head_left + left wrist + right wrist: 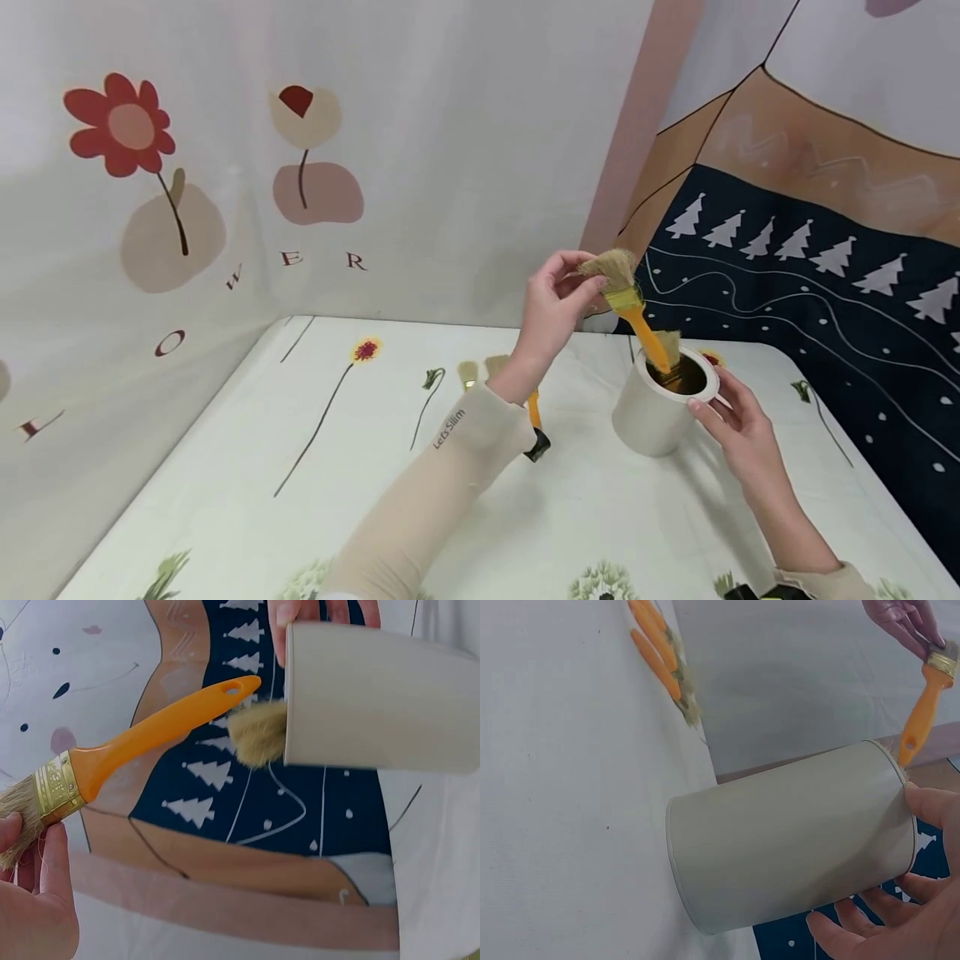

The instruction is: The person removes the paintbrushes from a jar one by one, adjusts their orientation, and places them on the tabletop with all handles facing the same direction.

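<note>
My left hand (555,304) pinches a paintbrush (636,321) by its bristles. The brush's orange handle slants down, its tip over the mouth of a pale grey canister (648,417). In the left wrist view, the handle tip of this held paintbrush (142,754) stands apart from the canister (375,697). Bristles of another paintbrush (255,739) stick out of the canister; its lower part is hidden inside. My right hand (742,429) holds the canister near its rim, thumb in front and fingers at the far side.
More paintbrushes with orange handles (656,664) lie on the table left of the canister. My left forearm partly hides them in the head view. A flower-printed cloth (360,467) covers the table. Printed curtains (450,167) hang behind and to the side.
</note>
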A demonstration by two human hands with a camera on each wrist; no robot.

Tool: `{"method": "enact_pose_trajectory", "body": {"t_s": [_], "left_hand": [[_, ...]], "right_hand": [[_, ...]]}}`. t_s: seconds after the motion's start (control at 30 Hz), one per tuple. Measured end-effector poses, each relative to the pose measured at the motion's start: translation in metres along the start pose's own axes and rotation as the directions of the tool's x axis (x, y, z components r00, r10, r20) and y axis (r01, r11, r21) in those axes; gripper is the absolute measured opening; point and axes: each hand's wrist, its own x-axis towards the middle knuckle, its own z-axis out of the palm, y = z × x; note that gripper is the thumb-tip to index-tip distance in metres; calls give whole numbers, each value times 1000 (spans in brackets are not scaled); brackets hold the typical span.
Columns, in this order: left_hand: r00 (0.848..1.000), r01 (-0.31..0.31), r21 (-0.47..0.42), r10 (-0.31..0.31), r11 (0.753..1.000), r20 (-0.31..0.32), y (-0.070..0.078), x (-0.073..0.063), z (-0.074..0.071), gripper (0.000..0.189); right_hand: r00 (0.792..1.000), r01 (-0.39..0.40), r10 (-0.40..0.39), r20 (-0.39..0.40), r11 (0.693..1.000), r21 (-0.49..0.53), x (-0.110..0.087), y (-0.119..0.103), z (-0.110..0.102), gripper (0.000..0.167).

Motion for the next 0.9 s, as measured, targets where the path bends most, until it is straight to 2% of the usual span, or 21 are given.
{"method": "enact_pose_trajectory", "body": {"t_s": [0.13, 0.3, 0.9], "left_hand": [[1000, -8, -36, 7, 999, -17, 2, 4, -12, 28], [999, -8, -61, 5, 998, -48, 4, 5, -30, 27], [985, 23, -65, -34, 998, -170, 9, 5, -97, 31]], "right_hand": [[1000, -19, 19, -1, 999, 27, 1, 1, 0, 77], [1000, -7, 7, -1, 1000, 22, 1, 0, 0, 77], [1000, -6, 6, -1, 1000, 28, 1, 1, -1, 77]]}}
